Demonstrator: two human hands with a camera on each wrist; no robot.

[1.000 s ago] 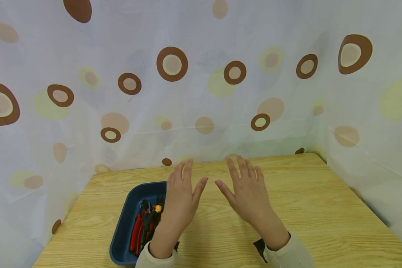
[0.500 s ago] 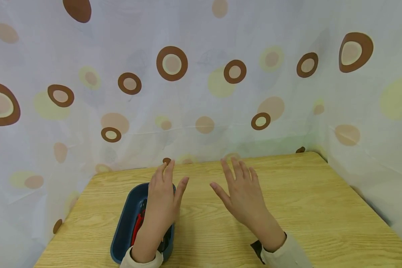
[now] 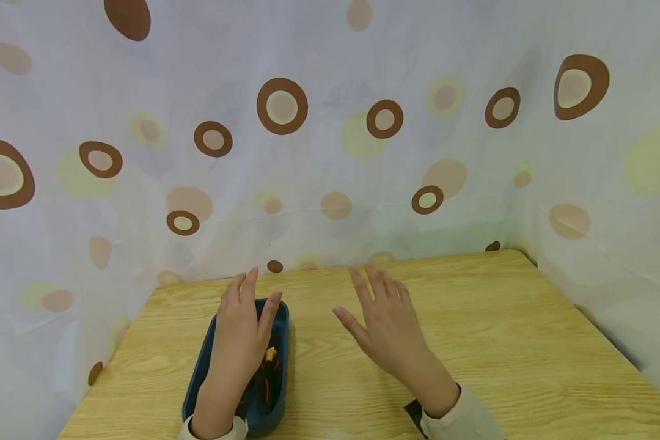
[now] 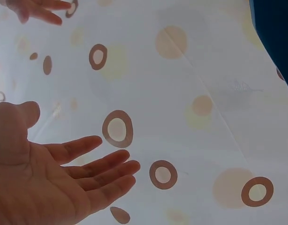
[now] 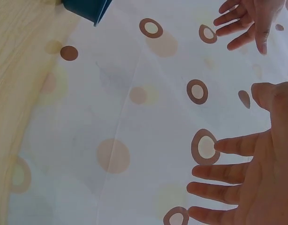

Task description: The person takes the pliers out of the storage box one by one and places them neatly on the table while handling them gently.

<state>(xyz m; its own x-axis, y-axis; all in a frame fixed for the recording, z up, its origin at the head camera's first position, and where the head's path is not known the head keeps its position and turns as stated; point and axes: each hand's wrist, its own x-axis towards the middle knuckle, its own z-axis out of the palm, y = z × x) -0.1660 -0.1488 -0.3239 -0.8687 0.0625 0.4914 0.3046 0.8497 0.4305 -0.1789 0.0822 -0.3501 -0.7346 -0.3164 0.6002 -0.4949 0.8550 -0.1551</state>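
My left hand (image 3: 236, 339) hovers over a dark blue tray (image 3: 283, 360), its fingers extended and its palm holding nothing. Part of the tray's contents is hidden beneath that hand and forearm. Still visible inside are pliers (image 3: 269, 379) with black, orange and red colouring. To the right of the tray, above the wooden table, is my right hand (image 3: 392, 330), fingers spread and touching nothing. Both palms show bare in the wrist views, the left hand (image 4: 55, 173) in its own and the right hand (image 5: 247, 173) in the other.
The wooden table (image 3: 500, 330) reaches back to a hanging sheet (image 3: 330, 165) printed with brown and yellow spots. More of this sheet hangs along the left and right sides. A black strap (image 3: 415, 415) shows at my right cuff.
My left hand has moved left, from the tray's right side to over its middle and left part. The right hand has drifted slightly left. The tray has stayed put.
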